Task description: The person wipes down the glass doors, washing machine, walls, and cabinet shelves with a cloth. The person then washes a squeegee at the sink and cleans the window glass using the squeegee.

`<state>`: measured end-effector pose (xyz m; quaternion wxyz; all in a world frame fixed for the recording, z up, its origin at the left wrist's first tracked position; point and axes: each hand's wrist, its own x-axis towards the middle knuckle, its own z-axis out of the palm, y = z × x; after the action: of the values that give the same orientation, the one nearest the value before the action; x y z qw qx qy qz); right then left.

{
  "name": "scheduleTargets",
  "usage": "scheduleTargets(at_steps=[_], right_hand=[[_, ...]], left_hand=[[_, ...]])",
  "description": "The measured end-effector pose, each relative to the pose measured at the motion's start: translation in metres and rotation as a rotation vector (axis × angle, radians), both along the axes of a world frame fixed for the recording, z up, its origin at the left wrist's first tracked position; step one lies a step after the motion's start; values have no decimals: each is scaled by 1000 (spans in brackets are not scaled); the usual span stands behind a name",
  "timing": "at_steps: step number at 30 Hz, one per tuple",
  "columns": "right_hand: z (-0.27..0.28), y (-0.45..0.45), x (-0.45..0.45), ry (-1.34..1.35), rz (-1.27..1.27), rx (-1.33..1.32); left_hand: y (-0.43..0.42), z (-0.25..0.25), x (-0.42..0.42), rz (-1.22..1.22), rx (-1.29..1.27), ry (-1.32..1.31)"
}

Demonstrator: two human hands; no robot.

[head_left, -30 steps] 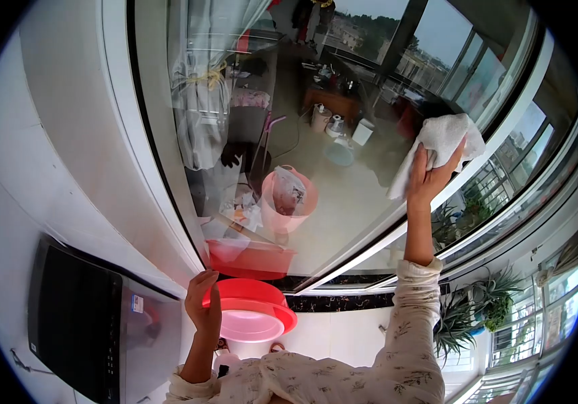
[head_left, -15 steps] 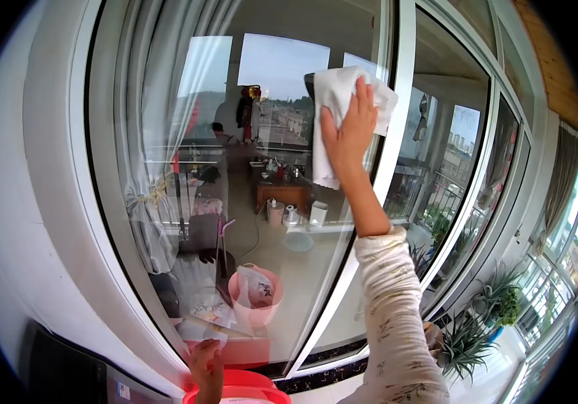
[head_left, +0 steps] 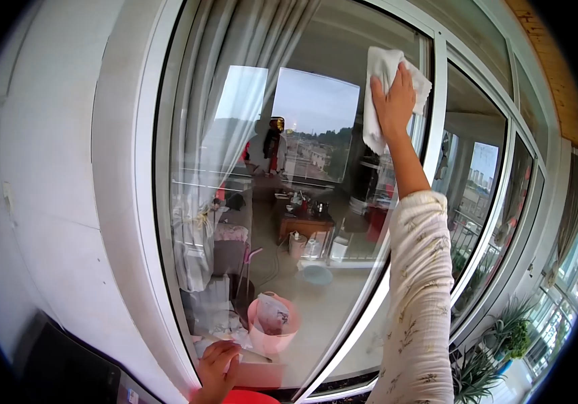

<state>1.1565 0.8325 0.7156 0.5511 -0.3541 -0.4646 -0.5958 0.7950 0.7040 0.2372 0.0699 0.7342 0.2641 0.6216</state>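
Observation:
My right hand (head_left: 395,101) presses a white cloth (head_left: 374,121) flat on the upper right of a large glass pane (head_left: 343,222), close to its white frame. The fingers point up over the cloth, and a loose corner sticks out on the right. Low in the view, my left hand (head_left: 218,370) is beside the pane's lower left edge, above a red basin (head_left: 252,397). Its fingers are loosely bent with the thumb apart, and I make out nothing held in them. Whether it touches the glass is unclear.
Behind the glass show a grey curtain (head_left: 235,40), a pink bucket (head_left: 274,330) and a wooden table (head_left: 296,225), mixed with reflections. A black object (head_left: 67,363) stands at the lower left. Potted plants (head_left: 481,374) are at the lower right.
My right hand and the cloth now show higher and farther right, nearer the pane's top right corner. The view has shifted left, and less of the red basin shows.

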Motion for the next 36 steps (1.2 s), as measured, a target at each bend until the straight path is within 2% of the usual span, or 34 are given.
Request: scheduleTargets(at_steps=[1,3,5,8,12,14,16,18,20,22,25,27,30,33,34,36], right_hand=[[25,21,-19,89,-8,83],[24,46,-98,-42,-39,107],[-14,54,-179,-253,-17,-91],[-96,55,-234,-531,78,-317],[-225,22,-213,-969,99,-684],[-294,17,-163,-1044,63,-715],[-319,-9,-103,-964,111,-732],[-287,-48,-53,-841,-53,-693],[-236,-88,-3,-483,-301,-582],[-198,-137,32,-270,-98,-365],[-196,-146,76,-276,-323,-597],[-174,-123,114,-233,-291,-570],[-87,-93,139,-255,-174,-324],[36,-64,158,-342,-123,-83],[68,-63,159,-295,-69,-141],[81,-63,149,-280,-72,-73]], left_hand=[[6,5,-6,-4,25,10],[23,16,-19,-39,83,81],[41,43,-25,-32,154,76],[70,86,-21,-42,291,36],[92,133,-7,-8,371,-80],[98,147,2,-57,430,-86],[99,147,10,-80,441,-46],[98,145,26,-128,448,-23],[92,141,48,-151,454,26],[85,136,76,-179,453,43],[64,127,142,-263,438,80],[45,122,192,-298,451,134],[20,122,271,-341,468,235],[16,128,339,-295,450,250],[18,129,351,-272,430,233],[23,126,368,-223,384,194]])
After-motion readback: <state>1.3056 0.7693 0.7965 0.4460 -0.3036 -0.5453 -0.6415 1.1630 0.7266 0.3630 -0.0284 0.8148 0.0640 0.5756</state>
